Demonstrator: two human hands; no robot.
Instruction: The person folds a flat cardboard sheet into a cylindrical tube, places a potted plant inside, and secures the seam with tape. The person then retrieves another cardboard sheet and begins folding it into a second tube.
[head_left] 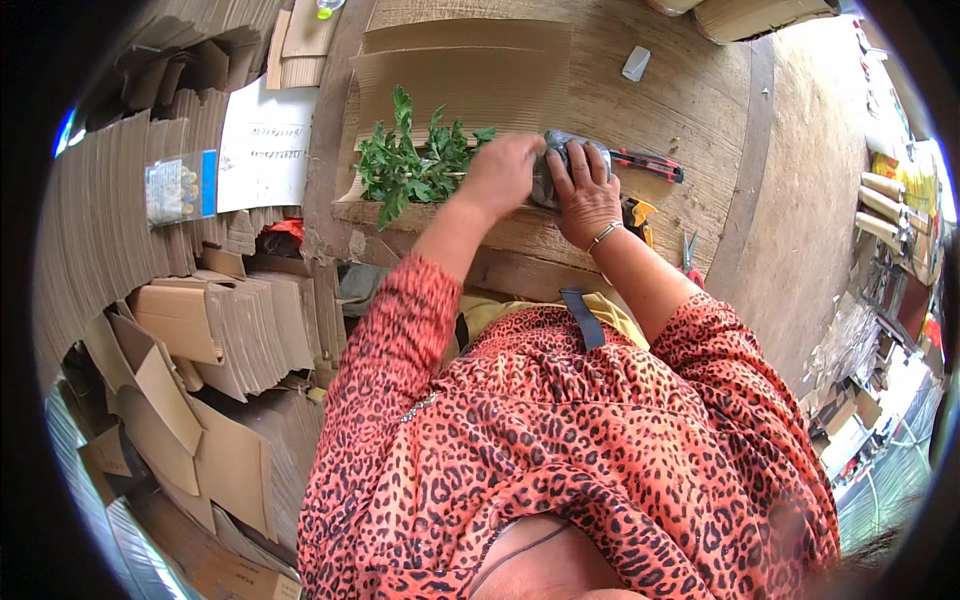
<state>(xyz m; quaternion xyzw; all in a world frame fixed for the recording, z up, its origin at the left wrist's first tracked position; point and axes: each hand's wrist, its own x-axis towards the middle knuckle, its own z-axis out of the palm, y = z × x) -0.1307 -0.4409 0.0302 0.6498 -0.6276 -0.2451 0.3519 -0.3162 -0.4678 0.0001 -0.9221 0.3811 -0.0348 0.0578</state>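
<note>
A leafy green plant [420, 165] lies on its side on the wooden table, its leaves to the left and its stems running toward my hands. At its right end is a bundle wrapped in dark grey plastic [543, 184]. My right hand [588, 195] is closed over this bundle from the right, fingers bent across its top. My left hand [497, 180], slightly blurred, is curled shut against the bundle's left side, above the stems. Whatever its fingers grip is hidden. Just beyond my right hand lies a red and black box cutter [650, 165].
Corrugated cardboard [460, 85] lies flat behind the plant. A yellow and black tool [638, 215] and red-handled scissors [690, 258] rest right of my right wrist. A small white piece [636, 64] sits farther back. Stacked cardboard [100, 220] crowds the left.
</note>
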